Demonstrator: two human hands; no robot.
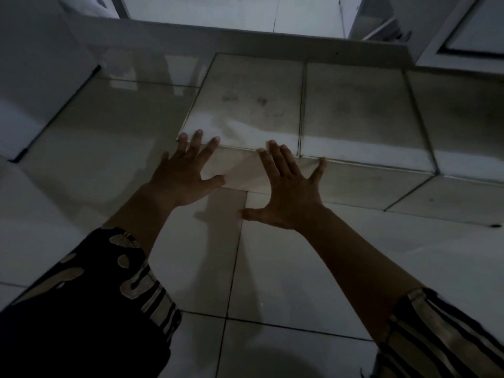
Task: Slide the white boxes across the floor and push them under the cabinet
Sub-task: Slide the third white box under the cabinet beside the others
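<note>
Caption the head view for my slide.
Both hands, left and right, fingers spread, press the near side of white boxes lined up on the tiled floor.

The palms of the left hand (182, 178) and right hand (289, 197) face away from the camera, so whether they actually touch the near faces of the white boxes (351, 115) cannot be told. The rightmost box runs out of frame at the right edge, and the far ends of the boxes merge into shadow below the cabinet (463, 36), itself cropped by the top and right edges. Dim light blurs the smudges (245, 100) on the left box top, and a small dark speck (495, 226) on the floor (272, 282) is too small to identify.
</note>
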